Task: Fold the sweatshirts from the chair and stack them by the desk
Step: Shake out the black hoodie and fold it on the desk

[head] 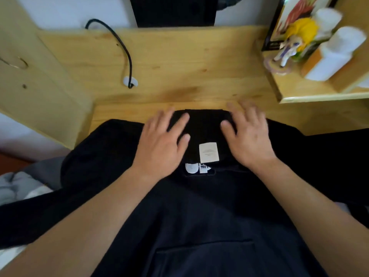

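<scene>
The dark hooded sweatshirt (199, 206) lies spread on the wooden desk (179, 62), hood w/ white label (208, 152) folded flat. Left hand (161, 140) & right hand (249, 136) press it, fingers straight, gripping nothing. Best to smooth outward before folding sleeves, I think.

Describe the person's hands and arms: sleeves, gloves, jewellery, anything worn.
Both forearms are bare to the bottom edge of the picture, with no sleeves in view. The left hand and right hand wear no gloves, and no rings, watch or bracelets show, though the fingers are slightly blurred.
</scene>
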`<action>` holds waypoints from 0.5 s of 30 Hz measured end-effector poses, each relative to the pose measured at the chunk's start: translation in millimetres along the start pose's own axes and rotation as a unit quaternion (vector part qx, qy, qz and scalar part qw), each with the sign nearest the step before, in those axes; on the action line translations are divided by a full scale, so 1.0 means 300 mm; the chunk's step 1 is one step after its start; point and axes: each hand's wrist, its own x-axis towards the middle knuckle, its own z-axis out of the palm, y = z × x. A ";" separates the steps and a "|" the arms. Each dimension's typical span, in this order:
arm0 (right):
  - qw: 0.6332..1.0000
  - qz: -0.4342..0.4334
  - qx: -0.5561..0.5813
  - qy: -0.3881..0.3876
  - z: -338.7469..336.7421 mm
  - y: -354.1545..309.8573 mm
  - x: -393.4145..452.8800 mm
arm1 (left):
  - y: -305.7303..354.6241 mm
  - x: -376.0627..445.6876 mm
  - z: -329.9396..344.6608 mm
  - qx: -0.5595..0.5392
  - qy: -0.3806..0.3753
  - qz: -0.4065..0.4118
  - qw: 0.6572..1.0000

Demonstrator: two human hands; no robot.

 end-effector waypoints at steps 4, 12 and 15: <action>0.965 -0.053 -0.086 -0.242 0.079 0.082 -0.134 | -0.174 -0.107 0.074 0.045 -0.215 0.019 0.975; 0.926 0.229 0.231 -0.191 -0.043 0.105 0.055 | -0.195 0.089 -0.057 -0.258 -0.171 -0.223 0.924; 0.895 0.226 0.180 -0.339 -0.053 0.090 0.139 | -0.167 0.181 -0.072 -0.240 -0.312 -0.248 0.885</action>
